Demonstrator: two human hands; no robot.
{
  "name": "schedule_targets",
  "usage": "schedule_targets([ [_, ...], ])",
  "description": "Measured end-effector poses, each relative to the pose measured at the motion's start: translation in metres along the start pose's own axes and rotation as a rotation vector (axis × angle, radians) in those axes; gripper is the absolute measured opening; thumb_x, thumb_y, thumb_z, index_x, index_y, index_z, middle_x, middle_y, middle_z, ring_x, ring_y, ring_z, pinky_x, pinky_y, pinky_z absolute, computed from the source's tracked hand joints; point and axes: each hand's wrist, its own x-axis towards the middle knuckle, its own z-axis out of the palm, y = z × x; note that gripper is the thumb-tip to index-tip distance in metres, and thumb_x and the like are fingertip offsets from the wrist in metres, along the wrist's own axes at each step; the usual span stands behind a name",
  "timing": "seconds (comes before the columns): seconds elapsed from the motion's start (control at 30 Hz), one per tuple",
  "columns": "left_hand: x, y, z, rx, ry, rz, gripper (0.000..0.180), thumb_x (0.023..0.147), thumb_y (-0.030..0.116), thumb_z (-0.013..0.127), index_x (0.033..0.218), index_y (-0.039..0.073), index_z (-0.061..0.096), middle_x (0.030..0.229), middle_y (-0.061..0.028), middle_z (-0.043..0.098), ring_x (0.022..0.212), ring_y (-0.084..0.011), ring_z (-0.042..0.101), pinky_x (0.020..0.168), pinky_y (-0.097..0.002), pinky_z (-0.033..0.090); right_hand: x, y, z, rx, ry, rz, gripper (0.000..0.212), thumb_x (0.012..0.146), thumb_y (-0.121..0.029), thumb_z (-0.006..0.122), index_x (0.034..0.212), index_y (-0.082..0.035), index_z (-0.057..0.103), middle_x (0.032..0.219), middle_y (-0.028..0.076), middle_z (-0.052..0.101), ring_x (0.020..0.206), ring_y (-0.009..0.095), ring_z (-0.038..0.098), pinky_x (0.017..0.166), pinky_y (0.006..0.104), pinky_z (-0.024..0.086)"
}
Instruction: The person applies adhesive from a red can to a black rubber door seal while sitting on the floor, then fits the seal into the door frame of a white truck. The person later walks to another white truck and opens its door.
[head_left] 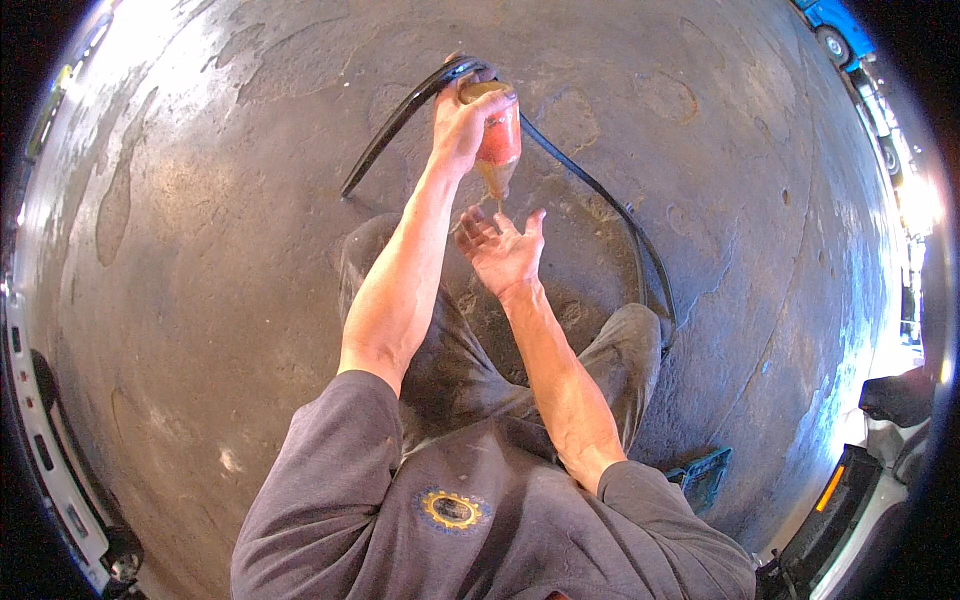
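Head view: the left hand (462, 125) grips an upturned red squeeze bottle (497, 140), nozzle down, just above the right hand (502, 250) — spread, palm cupped; pouring looks begun, palm not visibly filled — black hose (600, 190) on the floor (200, 250)

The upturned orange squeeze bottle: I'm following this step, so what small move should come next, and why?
Probably a gentle squeeze by the left hand. It holds the orange plastic squeeze bottle nozzle-down just above the open, cupped right hand, and whether anything has landed on the palm is unclear.
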Motion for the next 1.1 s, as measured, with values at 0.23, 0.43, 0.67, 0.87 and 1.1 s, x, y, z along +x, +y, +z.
schedule_targets([
  [0.23, 0.0, 0.002, 0.0, 0.01, -0.008, -0.005, 0.044, 0.067, 0.013, 0.074, 0.106, 0.003, 0.055, 0.096, -0.0079, 0.06, 0.085, -0.0182, 0.059, 0.077, -0.0319, 0.048, 0.0, -0.002, -0.002, -0.02, -0.171, -0.016, 0.086, 0.089, -0.07, 0.028, 0.149, -0.018, -0.006, 0.116, 0.018, 0.049, 0.099, 0.032, 0.055, 0.088, 0.0514, 0.044],
  [0.43, 0.0, 0.003, 0.0, -0.064, -0.023, -0.026, 0.041, 0.068, 0.012, 0.073, 0.103, 0.002, 0.055, 0.093, -0.0079, 0.06, 0.083, -0.0181, 0.06, 0.075, -0.0318, 0.049, 0.007, 0.001, -0.006, -0.069, 0.217, -0.018, 0.08, 0.09, -0.068, 0.028, 0.15, -0.02, 0.005, 0.118, 0.016, 0.046, 0.101, 0.03, 0.053, 0.086, 0.0512, 0.044],
  [0.67, -0.001, 0.003, 0.002, -0.07, -0.009, -0.007, 0.04, 0.068, 0.012, 0.073, 0.103, 0.003, 0.056, 0.093, -0.0079, 0.061, 0.082, -0.0179, 0.06, 0.076, -0.0313, 0.048, 0.023, -0.008, -0.011, -0.215, 0.114, -0.169, 0.07, 0.09, -0.067, 0.029, 0.135, -0.014, 0.036, 0.113, 0.012, 0.045, 0.097, 0.027, 0.052, 0.082, 0.0481, 0.044],
  [0.87, -0.002, 0.005, 0.002, -0.067, -0.015, -0.023, 0.04, 0.068, 0.012, 0.073, 0.103, 0.003, 0.056, 0.094, -0.0079, 0.061, 0.084, -0.0179, 0.06, 0.076, -0.0316, 0.049, 0.027, -0.009, -0.017, -0.275, 0.167, -0.129, 0.064, 0.091, -0.066, 0.028, 0.112, -0.009, 0.049, 0.103, 0.009, 0.051, 0.091, 0.027, 0.055, 0.079, 0.0453, 0.044],
  [1.1, -0.001, 0.002, 0.0, -0.086, -0.011, -0.022, 0.045, 0.068, 0.012, 0.074, 0.108, 0.002, 0.055, 0.098, -0.0088, 0.06, 0.089, -0.0189, 0.059, 0.079, -0.0324, 0.048, 0.022, -0.004, -0.018, -0.284, 0.126, -0.202, 0.064, 0.092, -0.065, 0.028, 0.111, -0.008, 0.05, 0.103, 0.008, 0.05, 0.091, 0.026, 0.055, 0.078, 0.044, 0.045],
])
